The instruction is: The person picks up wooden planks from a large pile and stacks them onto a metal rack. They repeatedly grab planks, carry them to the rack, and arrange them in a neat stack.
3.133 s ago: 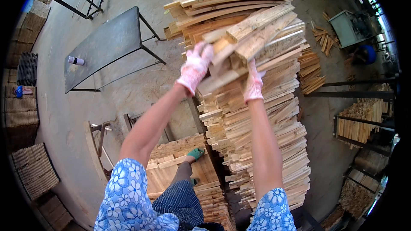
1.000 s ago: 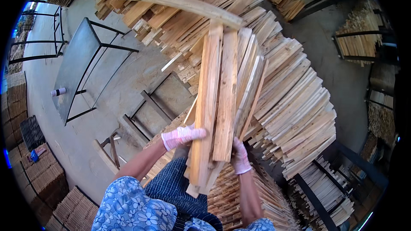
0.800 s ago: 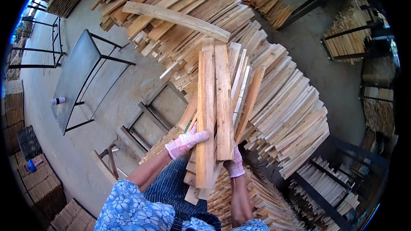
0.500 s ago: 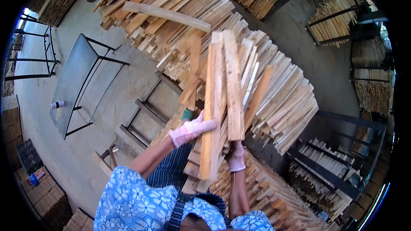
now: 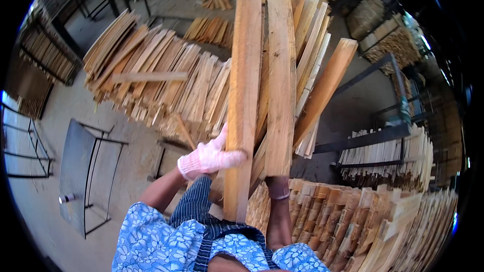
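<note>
In front of me I hold up a loose bundle of wooden boards [image 5: 280, 75], several pieces fanned out at their far ends. My left hand [image 5: 207, 159], in a pale pink knit glove, grips the left side of the bundle, its thumb side lying over the leftmost board [image 5: 244, 100]. My right hand [image 5: 278, 189], gloved too, is under the near end of the middle boards; its fingers are hidden behind the wood. An orange-brown board [image 5: 327, 88] sticks out at an angle to the right.
A long stack of boards [image 5: 151, 70] lies beyond at the left, with one loose board [image 5: 149, 77] across it. More stacked boards [image 5: 348, 211] stand close at my right. A grey metal table [image 5: 75, 171] bearing a small cylindrical object [image 5: 66, 199] is at the left, a black metal frame [image 5: 368, 138] at the right.
The bundle has come up closer to me, its far ends rising and looking larger. My view has turned, and the long stack now appears farther left. Both hands keep hold of the boards.
</note>
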`<state>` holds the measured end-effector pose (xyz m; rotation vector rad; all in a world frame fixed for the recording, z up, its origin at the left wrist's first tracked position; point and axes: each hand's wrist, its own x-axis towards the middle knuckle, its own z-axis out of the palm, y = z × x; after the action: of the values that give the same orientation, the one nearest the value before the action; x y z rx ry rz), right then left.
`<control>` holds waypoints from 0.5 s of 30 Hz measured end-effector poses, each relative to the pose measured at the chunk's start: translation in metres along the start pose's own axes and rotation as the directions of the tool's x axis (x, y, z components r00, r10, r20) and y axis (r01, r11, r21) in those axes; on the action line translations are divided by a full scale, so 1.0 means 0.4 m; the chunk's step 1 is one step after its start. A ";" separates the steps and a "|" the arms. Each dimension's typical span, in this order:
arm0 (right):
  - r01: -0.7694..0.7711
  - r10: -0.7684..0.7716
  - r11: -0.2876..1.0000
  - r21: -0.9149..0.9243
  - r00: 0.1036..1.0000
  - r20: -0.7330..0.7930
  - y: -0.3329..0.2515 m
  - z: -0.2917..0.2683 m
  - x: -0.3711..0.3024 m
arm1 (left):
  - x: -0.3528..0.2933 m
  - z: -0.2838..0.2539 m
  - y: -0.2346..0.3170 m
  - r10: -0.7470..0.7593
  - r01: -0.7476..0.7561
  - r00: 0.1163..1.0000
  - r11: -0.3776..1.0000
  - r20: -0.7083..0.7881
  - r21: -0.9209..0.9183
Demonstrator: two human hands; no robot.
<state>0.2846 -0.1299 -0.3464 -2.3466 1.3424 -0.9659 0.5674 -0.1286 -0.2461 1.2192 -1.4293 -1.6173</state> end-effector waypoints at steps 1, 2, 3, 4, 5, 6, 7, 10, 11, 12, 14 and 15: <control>-0.177 0.198 0.915 0.362 0.980 -0.022 -0.020 -0.027 0.009 | -0.012 0.029 0.058 0.072 -0.069 0.997 0.976 0.005 -0.207; -0.303 0.379 0.671 0.677 0.925 0.039 -0.059 -0.056 0.017 | -0.011 0.040 0.084 0.167 -0.163 0.986 0.945 -0.009 -0.284; -0.344 0.427 0.579 0.740 0.900 0.085 -0.074 -0.074 0.018 | 0.012 0.019 0.134 0.089 -0.078 0.996 0.957 0.027 -0.279; -0.382 0.474 0.472 0.795 0.870 0.136 -0.092 -0.091 0.013 | 0.028 0.010 0.176 -0.006 0.023 0.998 0.961 0.062 -0.276; -0.391 0.440 0.631 0.670 0.892 0.106 -0.081 -0.103 0.017 | 0.049 0.038 0.203 0.068 -0.035 0.996 0.903 0.061 -0.428; -0.412 0.443 0.695 0.589 0.891 0.101 -0.056 -0.100 -0.004 | 0.061 0.053 0.212 0.103 -0.073 0.993 0.917 0.055 -0.393; -0.421 0.442 0.756 0.501 0.893 0.085 -0.020 -0.097 -0.018 | 0.082 0.070 0.215 0.143 -0.114 0.988 0.929 0.055 -0.353; -0.423 0.438 0.835 0.351 0.898 0.040 0.002 -0.136 -0.049 | 0.118 0.120 0.237 0.062 -0.039 0.996 0.956 0.070 -0.291; -0.418 0.422 0.864 0.281 0.905 0.048 -0.064 -0.186 -0.020 | 0.116 0.118 0.246 0.068 -0.050 0.997 0.943 0.045 -0.328; -0.434 0.433 0.868 0.242 0.899 0.062 -0.121 -0.235 0.015 | 0.124 0.115 0.257 0.077 -0.061 0.997 0.931 0.031 -0.359; -0.558 0.562 0.762 0.329 0.822 0.093 -0.215 -0.335 0.076 | 0.161 0.114 0.270 0.110 -0.095 0.994 0.913 0.016 -0.396; -0.634 0.647 0.647 0.424 0.750 0.135 -0.257 -0.381 0.110 | 0.179 0.110 0.284 0.120 -0.103 0.993 0.899 0.014 -0.427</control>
<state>0.2664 -0.0984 -0.1609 -1.3437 1.5858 -0.9341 0.4893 -0.1993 -0.1522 0.8401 -1.0664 -1.7627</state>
